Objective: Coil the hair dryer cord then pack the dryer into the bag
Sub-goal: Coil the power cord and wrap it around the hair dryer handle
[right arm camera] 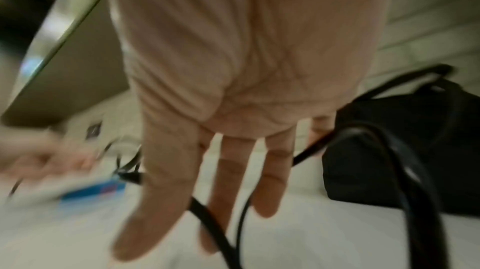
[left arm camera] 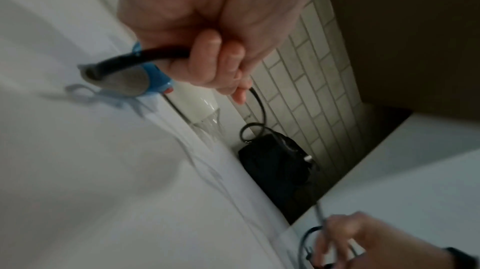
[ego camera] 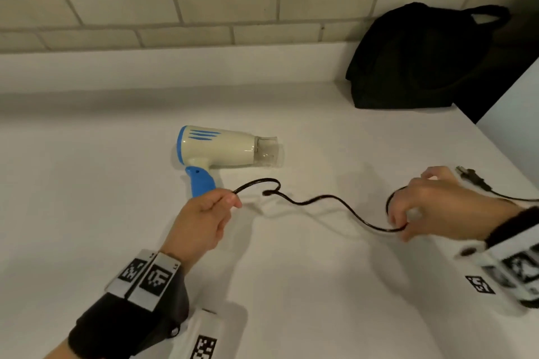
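A cream hair dryer (ego camera: 221, 151) with a blue handle lies on its side on the white counter (ego camera: 102, 213), nozzle pointing right. Its black cord (ego camera: 329, 198) snakes right across the counter. My left hand (ego camera: 233, 201) pinches the cord just below the handle, seen close in the left wrist view (left arm camera: 221, 64). My right hand (ego camera: 402, 227) grips a loop of cord further along; the cord (right arm camera: 405, 170) runs round and between its fingers (right arm camera: 270, 181). The plug (ego camera: 472, 178) lies beyond the right hand. The black bag (ego camera: 420, 58) stands at the back right against the wall.
A tiled wall (ego camera: 204, 9) with a low white ledge runs along the back of the counter. A white panel (ego camera: 516, 125) rises at the right edge, with a dark gap between it and the bag. Both wrist views are blurred.
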Demonstrator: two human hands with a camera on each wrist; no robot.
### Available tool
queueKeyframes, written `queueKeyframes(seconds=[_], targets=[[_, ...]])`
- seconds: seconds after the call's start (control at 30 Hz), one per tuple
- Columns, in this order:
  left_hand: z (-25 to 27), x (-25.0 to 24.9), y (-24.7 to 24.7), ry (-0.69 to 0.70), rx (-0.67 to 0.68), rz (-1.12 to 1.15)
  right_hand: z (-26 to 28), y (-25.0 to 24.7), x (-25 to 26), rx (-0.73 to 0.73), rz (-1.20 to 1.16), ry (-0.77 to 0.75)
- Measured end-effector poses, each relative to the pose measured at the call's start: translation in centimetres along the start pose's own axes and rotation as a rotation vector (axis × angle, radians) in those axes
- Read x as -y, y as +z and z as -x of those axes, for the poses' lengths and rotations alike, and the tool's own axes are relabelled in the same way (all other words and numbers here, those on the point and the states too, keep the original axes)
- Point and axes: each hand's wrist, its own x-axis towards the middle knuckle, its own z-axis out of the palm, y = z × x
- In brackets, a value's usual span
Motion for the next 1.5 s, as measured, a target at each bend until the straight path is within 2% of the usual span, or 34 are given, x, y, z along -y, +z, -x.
queueKeyframes(seconds=[0.03,0.1,0.17,0.23,0.27,0.37,0.43,0.57,0.6,0.67,0.73,0.77,0.8,0.9,0.93,0.97,1.0,1.07,1.13,1.2,1.33,1.43,1.5], targets=[[0.1,-0.3,0.3,0.019,0.003,0.035,-0.4,0.9,0.2,-0.005,0.211,0.056],[0.2,-1.0,0.8,0.068,0.015,0.115,-1.1,2.2,1.0,-0.061,0.469,0.123],[0.2,-1.8,0.7,0.116,0.021,0.23,-1.8,2.6,1.0,-0.184,0.538,0.142],[0.4,-2.7,-0.1,0.153,0.028,0.348,-2.5,2.2,-0.5,-0.396,0.433,0.223],[0.4,-2.9,-0.5,0.169,0.036,0.382,-2.8,1.8,-1.6,-0.437,0.328,0.314],[1.0,-2.8,-1.2,0.179,0.087,0.364,-3.2,0.2,-4.4,-0.501,-0.013,0.561],[1.3,-2.1,-1.0,0.175,0.107,0.312,-4.0,-0.1,-5.2,-0.465,-0.119,0.613],[1.6,-1.9,0.4,0.18,0.118,0.222,-4.7,-1.0,-3.1,-0.274,0.051,0.475],[1.7,-1.9,0.8,0.207,0.129,0.167,-4.3,-1.6,-1.8,-0.274,0.063,0.414],[2.0,-2.4,1.7,0.259,0.19,0.1,-3.0,-2.6,1.9,-0.428,-0.019,0.216],[2.1,-2.9,2.3,0.283,0.243,0.103,-1.9,-2.8,6.8,-0.673,-0.197,-0.113],[2.2,-3.2,2.5,0.29,0.252,0.127,-1.7,-2.6,8.9,-0.69,-0.251,-0.234],[2.1,-3.4,2.5,0.297,0.249,0.161,-2.1,-2.0,10.4,-0.639,-0.286,-0.298],[1.7,-3.9,1.6,0.275,0.193,0.273,-3.8,0.9,12.3,-0.24,-0.282,-0.205],[1.5,-3.9,1.0,0.245,0.169,0.338,-4.1,1.7,12.1,-0.131,-0.276,-0.176],[1.2,-3.8,0.3,0.211,0.157,0.42,-4.2,2.4,11.6,-0.083,-0.266,-0.167],[1.0,-3.7,-0.6,0.189,0.163,0.501,-4.3,2.7,10.8,-0.078,-0.265,-0.16],[0.9,-3.0,-2.2,0.176,0.205,0.562,-4.0,2.4,9.1,-0.192,-0.309,-0.095],[1.3,-2.2,-3.0,0.161,0.246,0.462,-4.0,1.2,6.8,-0.388,-0.221,0.02],[1.9,-1.6,-3.3,0.132,0.309,0.343,-4.3,0.2,4.7,-0.512,-0.044,0.096],[2.5,-1.5,-3.0,0.122,0.426,0.131,-5.9,0.4,2.4,-0.52,0.046,0.163],[2.6,-1.7,-2.4,0.136,0.496,0.173,-7.1,0.4,2.7,-0.498,-0.01,0.19],[2.5,-2.0,-1.8,0.161,0.511,0.207,-7.3,0.2,3.8,-0.502,-0.108,0.143]])
